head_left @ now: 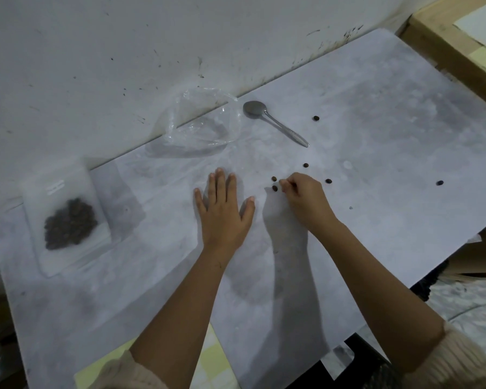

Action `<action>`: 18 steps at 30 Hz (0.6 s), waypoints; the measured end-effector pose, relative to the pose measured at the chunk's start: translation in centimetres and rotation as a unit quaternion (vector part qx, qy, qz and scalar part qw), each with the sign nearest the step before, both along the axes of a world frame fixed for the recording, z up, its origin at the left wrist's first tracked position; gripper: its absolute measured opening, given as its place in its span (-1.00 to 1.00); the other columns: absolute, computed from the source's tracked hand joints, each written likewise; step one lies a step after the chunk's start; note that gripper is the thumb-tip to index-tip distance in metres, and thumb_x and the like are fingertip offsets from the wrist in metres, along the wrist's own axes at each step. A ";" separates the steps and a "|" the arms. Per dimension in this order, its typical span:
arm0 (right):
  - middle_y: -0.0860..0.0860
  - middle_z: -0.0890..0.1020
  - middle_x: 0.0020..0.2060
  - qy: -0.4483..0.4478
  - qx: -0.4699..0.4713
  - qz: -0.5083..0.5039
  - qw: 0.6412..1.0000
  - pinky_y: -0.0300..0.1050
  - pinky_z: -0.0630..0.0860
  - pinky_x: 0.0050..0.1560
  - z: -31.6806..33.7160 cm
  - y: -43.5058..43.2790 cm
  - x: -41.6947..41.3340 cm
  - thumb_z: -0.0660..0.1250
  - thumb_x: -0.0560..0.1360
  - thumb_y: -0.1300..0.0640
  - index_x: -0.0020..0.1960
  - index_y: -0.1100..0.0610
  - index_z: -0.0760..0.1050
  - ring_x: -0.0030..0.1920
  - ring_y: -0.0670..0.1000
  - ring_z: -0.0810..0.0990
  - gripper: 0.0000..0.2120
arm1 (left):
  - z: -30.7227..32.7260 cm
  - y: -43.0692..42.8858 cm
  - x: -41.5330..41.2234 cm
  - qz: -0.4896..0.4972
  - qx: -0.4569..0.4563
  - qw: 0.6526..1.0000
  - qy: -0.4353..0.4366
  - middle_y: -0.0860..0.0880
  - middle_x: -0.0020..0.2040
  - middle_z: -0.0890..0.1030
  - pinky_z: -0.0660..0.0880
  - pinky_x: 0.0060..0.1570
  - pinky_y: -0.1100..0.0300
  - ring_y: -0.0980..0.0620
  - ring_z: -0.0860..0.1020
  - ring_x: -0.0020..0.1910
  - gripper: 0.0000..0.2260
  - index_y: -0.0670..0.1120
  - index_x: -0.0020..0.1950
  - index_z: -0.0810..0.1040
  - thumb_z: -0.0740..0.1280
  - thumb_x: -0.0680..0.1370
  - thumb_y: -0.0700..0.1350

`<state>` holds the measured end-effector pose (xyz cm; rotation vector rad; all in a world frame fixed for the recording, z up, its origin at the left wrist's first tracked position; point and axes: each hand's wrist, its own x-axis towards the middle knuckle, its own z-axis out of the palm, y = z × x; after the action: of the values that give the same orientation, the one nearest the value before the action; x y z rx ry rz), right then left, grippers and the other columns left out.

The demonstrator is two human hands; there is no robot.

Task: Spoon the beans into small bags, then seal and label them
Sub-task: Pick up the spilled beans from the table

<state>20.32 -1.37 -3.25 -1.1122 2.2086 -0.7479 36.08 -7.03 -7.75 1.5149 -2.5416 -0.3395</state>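
My left hand [222,209] lies flat on the grey tabletop [376,136], fingers straight and spread, holding nothing. To its right, my right hand [303,200] has curled fingers, with the fingertips drawn together on the table. They sit right beside two loose dark beans [274,183]; whether a bean is between them is hidden. Several more loose beans [328,181] are scattered to the right and behind. A metal spoon [272,122] lies empty near the wall. A frosted small bag [68,220] holding a heap of beans lies flat at the far left.
A crumpled clear plastic bag [202,122] lies against the white wall [96,66], left of the spoon. A wooden frame [446,43] stands at the back right. The table's front edge runs diagonally at lower right, with floor below.
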 end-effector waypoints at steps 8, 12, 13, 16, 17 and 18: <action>-0.05 0.49 -0.31 -0.235 -0.103 -0.126 0.958 -0.42 0.36 -0.26 -0.1 -0.3 0.4 0.04 0.60 0.30 -0.16 0.20 0.50 -0.30 -0.18 0.44 -0.71 | -0.2 -0.1 0.0 0.002 0.006 1.000 -0.001 -0.09 0.55 0.07 -0.18 0.46 -0.12 -0.03 -0.04 0.54 -0.41 -0.07 0.52 0.13 -0.04 0.57 0.21; 0.04 0.45 -0.40 -0.480 -0.182 -0.258 0.818 -0.26 0.34 -0.39 0.9 0.2 -0.1 0.01 0.51 0.43 -0.17 0.26 0.52 -0.39 -0.05 0.40 -0.67 | -0.1 0.0 -0.1 0.005 0.007 1.000 0.007 -0.09 0.55 0.08 -0.18 0.46 -0.12 -0.04 -0.03 0.54 -0.41 -0.08 0.51 0.16 -0.03 0.56 0.20; 0.04 0.43 -0.43 -0.494 -0.185 -0.278 0.803 -0.25 0.31 -0.41 1.0 0.3 -0.1 0.01 0.49 0.42 -0.20 0.27 0.52 -0.41 -0.04 0.37 -0.68 | -0.1 -0.1 0.0 0.006 0.007 1.000 0.007 -0.09 0.55 0.08 -0.18 0.46 -0.12 -0.04 -0.03 0.54 -0.41 -0.08 0.51 0.15 -0.03 0.56 0.21; -0.04 0.32 -0.53 -0.434 -0.155 -0.284 0.841 -0.27 0.21 -0.46 1.0 0.5 -0.1 0.08 0.48 0.32 -0.28 0.22 0.53 -0.46 -0.07 0.25 -0.72 | 0.0 -0.1 0.0 0.005 0.007 1.000 0.005 -0.09 0.55 0.08 -0.19 0.45 -0.11 -0.04 -0.04 0.54 -0.40 -0.08 0.52 0.14 -0.04 0.56 0.21; -0.08 0.32 -0.56 -0.375 -0.134 -0.264 0.878 -0.30 0.21 -0.46 1.0 0.6 -0.1 0.12 0.48 0.29 -0.29 0.18 0.53 -0.48 -0.11 0.26 -0.72 | 0.0 -0.1 0.0 0.005 0.009 1.000 0.005 -0.09 0.55 0.07 -0.20 0.45 -0.11 -0.03 -0.04 0.54 -0.40 -0.08 0.52 0.14 -0.04 0.56 0.21; -0.13 0.35 -0.58 -0.306 -0.117 -0.235 0.915 -0.35 0.24 -0.46 0.8 0.7 -0.1 0.14 0.49 0.27 -0.30 0.16 0.54 -0.50 -0.15 0.29 -0.73 | 0.0 -0.2 0.0 0.005 0.010 1.000 0.005 -0.09 0.55 0.07 -0.20 0.45 -0.11 -0.03 -0.04 0.54 -0.40 -0.08 0.52 0.14 -0.05 0.56 0.21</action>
<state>20.22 -0.69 -2.40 -0.3371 1.8629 -1.3775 36.04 -7.19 -7.71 1.5270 -2.5300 -0.3715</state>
